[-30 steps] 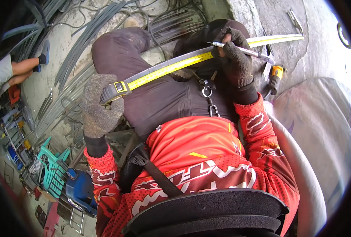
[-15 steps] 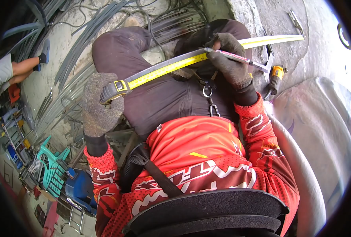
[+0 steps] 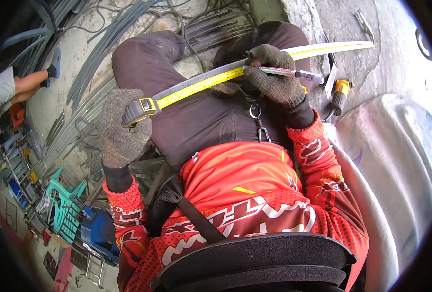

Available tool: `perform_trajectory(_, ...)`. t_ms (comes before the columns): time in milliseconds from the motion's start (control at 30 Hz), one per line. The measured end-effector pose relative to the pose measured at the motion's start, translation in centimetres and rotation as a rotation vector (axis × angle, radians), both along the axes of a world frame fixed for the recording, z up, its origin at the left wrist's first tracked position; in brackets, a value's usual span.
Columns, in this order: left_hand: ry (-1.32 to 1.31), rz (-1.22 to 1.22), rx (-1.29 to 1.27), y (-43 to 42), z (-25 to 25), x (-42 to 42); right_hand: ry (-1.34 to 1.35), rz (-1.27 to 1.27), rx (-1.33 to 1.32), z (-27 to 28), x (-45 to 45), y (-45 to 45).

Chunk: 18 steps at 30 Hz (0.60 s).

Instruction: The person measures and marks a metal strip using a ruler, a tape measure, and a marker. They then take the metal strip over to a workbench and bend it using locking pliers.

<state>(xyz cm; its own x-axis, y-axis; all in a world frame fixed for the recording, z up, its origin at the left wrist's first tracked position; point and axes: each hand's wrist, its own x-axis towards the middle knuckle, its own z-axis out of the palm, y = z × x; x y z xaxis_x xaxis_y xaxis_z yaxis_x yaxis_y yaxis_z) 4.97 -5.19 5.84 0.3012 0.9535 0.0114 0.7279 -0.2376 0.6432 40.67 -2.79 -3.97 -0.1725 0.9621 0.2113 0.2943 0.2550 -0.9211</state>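
Head view: gripping tape case point(image 3: 141, 112) in left hand point(image 3: 121, 134) at 10 o'clock, with blade point(image 3: 201, 86) drawn out toward 2 o'clock. Looks laid along grey strip point(image 3: 201, 77). Holding marker point(image 3: 281, 72) in right hand point(image 3: 277, 88) at 1 o'clock, with fingers close to blade. Would count extending and aligning as done, reading or marking as open: can't see a mark, can't tell if tip touches strip. Can't see any cut, with power tool point(image 3: 341, 97) lying at 2 o'clock, unheld.

Grn plastic chair point(image 3: 66, 203), yel/blk pwr tool point(image 3: 340, 96), person's legs point(image 3: 32, 82)
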Motion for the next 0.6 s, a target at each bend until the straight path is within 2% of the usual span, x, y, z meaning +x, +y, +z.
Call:
perform_trajectory(500, 0.026, -0.025, 0.034, 0.08, 0.18, 0.09, -0.080, 0.062, 0.038, -0.20, 0.22, -0.05)
perform_trajectory(600, 0.016, -0.020, 0.031, 0.03, -0.02, -0.01, 0.018, 0.065, -0.073, -0.23, 0.40, -0.12)
